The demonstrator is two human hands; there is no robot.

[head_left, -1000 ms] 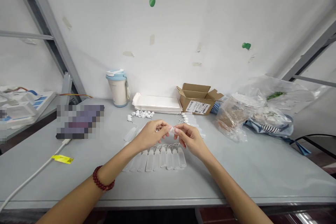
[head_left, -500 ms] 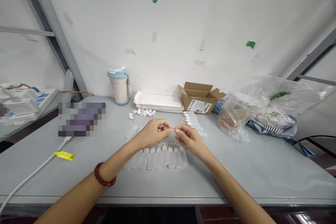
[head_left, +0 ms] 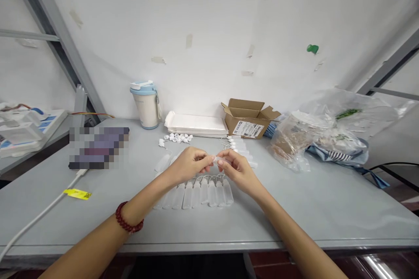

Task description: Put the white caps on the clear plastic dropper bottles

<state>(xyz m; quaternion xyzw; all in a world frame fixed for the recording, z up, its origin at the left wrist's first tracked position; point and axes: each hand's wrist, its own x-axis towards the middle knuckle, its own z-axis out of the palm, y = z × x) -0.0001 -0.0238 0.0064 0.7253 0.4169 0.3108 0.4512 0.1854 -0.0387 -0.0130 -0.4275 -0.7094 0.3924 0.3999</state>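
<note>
My left hand (head_left: 190,164) and my right hand (head_left: 238,169) meet over the middle of the table, both closed in a pinch. Between their fingertips is a small translucent plastic piece (head_left: 216,159), mostly covered by the fingers. Just below lies a row of several flat, translucent plastic bottles (head_left: 196,195) with thin white loops at their tops. Behind my left hand are a loose translucent bottle (head_left: 163,162) and a cluster of small white caps (head_left: 178,138). More bottles with white tops (head_left: 240,144) lie beyond my right hand.
A lidded cup (head_left: 145,107), a stack of white flat packs (head_left: 196,124) and an open cardboard box (head_left: 248,120) stand along the wall. Clear plastic bags (head_left: 294,139) lie at right. A blurred-out device (head_left: 101,148) with a white cable (head_left: 42,213) is on the left.
The whole view has shifted slightly. My hands stay together, with the fingers a little rearranged and more of the translucent piece showing between them.
</note>
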